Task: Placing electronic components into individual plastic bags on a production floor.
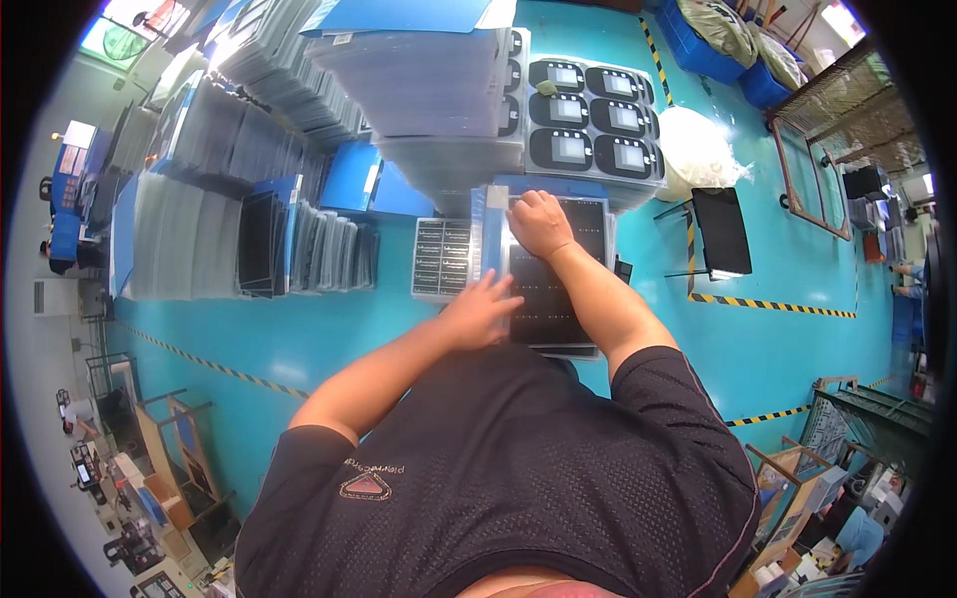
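In front of me lies a stack topped by a black printed sheet [558, 284] with rows of small light marks. A blue strip with clear plastic film [492, 234] runs along its left side. My right hand [541, 221] is closed over the stack's upper left part, fingers curled; what they pinch is hidden. Lower down, my left hand [483, 311] reaches over the stack's left edge, its fingers spread and slightly blurred. Just left of the stack sits a lower pile with a black-and-white patterned sheet [441, 254] on top.
Tall stacks of clear plastic sheets [419, 90] rise beyond and to the left. At the far right of them are sheets with black rounded panels [608, 120]. A black-topped stand [723, 234] and a wire cage cart [827, 130] stand right. Striped tape [773, 304] marks the blue-green floor.
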Demonstrator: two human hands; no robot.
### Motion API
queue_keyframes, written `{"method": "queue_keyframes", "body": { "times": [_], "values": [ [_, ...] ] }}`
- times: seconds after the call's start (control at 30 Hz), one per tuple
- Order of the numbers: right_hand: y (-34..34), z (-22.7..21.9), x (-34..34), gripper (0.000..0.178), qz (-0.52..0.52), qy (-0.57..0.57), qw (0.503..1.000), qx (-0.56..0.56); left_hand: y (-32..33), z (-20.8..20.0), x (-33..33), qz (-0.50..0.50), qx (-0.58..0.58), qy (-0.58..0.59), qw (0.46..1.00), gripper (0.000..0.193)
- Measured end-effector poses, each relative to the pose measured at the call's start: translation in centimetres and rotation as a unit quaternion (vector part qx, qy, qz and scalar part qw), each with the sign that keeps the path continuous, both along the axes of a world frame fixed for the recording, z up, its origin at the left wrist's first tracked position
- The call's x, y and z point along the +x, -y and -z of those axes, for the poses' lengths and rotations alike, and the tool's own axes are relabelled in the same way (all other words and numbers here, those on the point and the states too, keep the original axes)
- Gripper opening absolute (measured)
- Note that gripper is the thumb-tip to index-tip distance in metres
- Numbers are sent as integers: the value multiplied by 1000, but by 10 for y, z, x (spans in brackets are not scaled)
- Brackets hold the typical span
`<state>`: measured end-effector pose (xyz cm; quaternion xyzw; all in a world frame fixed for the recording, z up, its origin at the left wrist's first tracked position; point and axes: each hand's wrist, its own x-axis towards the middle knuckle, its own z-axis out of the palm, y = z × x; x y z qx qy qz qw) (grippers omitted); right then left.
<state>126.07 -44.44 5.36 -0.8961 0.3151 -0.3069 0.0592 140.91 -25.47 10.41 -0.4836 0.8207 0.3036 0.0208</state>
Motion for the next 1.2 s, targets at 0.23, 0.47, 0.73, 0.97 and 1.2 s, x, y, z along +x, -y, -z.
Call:
{"method": "queue_keyframes", "body": {
  "times": [0.23,0.47,0.73,0.97,1.2],
  "values": [
    [24,-10,6,6,-46,-96,991,85,7,0,35,-172,37,-84,981,61],
    [34,-14,1,14,-79,-131,972,176,20,-5,38,-220,58,-138,964,59],
    [27,-9,-16,12,-98,-60,991,71,49,8,28,-380,98,-289,873,52],
    [-5,-75,-28,16,-88,153,982,-62,103,-43,-27,-545,185,-521,630,45],
    [-31,-132,-67,12,-198,175,959,100,119,-3,45,-509,203,-660,514,29]
  ]
}}
